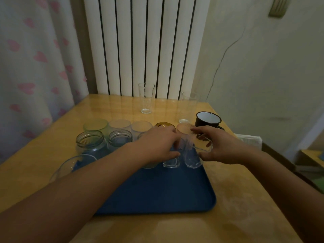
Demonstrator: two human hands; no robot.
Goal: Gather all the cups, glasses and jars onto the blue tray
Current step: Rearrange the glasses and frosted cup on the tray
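Observation:
The blue tray [157, 195] lies on the wooden table and carries two rows of glasses and jars along its far half. My left hand [157, 144] is wrapped around a clear glass [171, 163] standing on the tray. Beside it, my right hand [220, 148] grips another clear glass [192, 159] at the tray's right edge. Open jars [91, 142] stand at the left, with a large clear glass [75, 163] at the tray's left edge. Off the tray, a tall clear glass [146, 99], a second tall glass [188, 107] and a black mug [208, 120] stand further back.
A white radiator [145, 44] rises behind the table's far edge. A curtain with pink hearts [35, 67] hangs at the left. White folded cloth [249, 139] sits past the table's right edge. The tray's near half is bare.

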